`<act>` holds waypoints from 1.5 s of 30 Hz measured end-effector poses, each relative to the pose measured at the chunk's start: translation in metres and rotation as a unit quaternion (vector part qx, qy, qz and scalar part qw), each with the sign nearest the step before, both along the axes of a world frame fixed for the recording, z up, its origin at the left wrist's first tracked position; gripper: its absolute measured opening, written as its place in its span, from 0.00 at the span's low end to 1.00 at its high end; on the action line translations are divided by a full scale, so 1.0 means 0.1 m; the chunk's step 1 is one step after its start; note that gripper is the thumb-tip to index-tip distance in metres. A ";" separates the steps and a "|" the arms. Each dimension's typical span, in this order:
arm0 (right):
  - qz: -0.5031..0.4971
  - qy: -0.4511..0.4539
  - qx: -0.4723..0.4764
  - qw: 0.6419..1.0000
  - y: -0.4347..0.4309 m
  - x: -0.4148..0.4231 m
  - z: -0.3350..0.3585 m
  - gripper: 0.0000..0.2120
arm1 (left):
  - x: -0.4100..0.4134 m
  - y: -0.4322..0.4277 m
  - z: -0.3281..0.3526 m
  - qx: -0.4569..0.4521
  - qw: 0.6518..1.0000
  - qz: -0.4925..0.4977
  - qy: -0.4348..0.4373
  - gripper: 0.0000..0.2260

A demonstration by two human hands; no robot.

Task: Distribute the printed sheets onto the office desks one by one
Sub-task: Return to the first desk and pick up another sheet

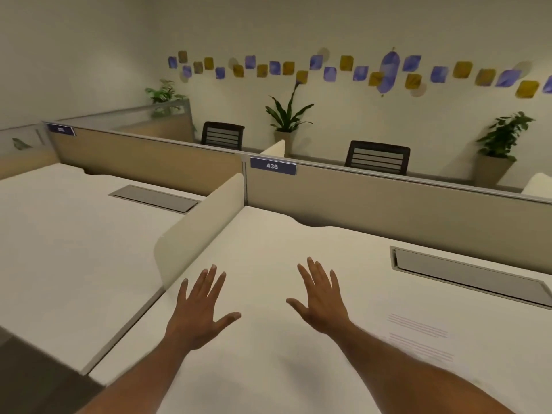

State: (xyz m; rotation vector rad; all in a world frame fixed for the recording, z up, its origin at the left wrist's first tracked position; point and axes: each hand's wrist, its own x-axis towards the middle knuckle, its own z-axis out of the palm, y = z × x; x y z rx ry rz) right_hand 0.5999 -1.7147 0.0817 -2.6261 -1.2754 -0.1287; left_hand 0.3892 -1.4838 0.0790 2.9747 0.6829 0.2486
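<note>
On the far left lies a smooth, matte white counter (pixel 59 234) with a flat grey rectangular hatch (pixel 153 198) set flush into its top near the tan back panel. A cream divider (pixel 197 222) with rounded corners stands upright between it and the next counter (pixel 268 369), which is the same plain white with a wavy back edge.

Over this nearer counter the left hand (pixel 198 312) is stretched out palm down, fingers spread wide and thumb pointing right, holding nothing. Whether it touches the surface or hovers just above it cannot be told. Beside it, apart by a clear gap, the right hand (pixel 321 303) is likewise flat and splayed, thumb pointing left, also empty.

The printed sheet (pixel 418 339) lies flat on the same counter to the right of the right hand, near the forearm but not touching the hand. It is white on white, so its edges are hard to make out; faint reddish lines of text in blocks mark it. Beyond it, a second grey hatch (pixel 469 273) with a pale frame is sunk into the counter.

Behind, a beige fabric-looking partition (pixel 388 201) with a metal top rail carries a dark blue label (pixel 272 166) reading 436.
</note>
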 end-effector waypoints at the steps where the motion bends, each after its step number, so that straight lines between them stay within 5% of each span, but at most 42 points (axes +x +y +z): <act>1: 0.006 -0.004 -0.002 1.000 0.16 -0.07 0.01 0.39 | -0.10 0.14 0.02 0.005 1.000 0.007 -0.005 0.44; 26: 0.271 0.033 0.012 0.962 4.37 -2.27 -0.37 0.38 | -3.04 3.17 -0.09 0.031 0.954 0.291 0.065 0.45; 45: 0.332 0.046 -0.029 0.942 7.42 -3.31 -0.54 0.38 | -4.29 5.59 -0.04 0.030 0.917 0.391 0.074 0.48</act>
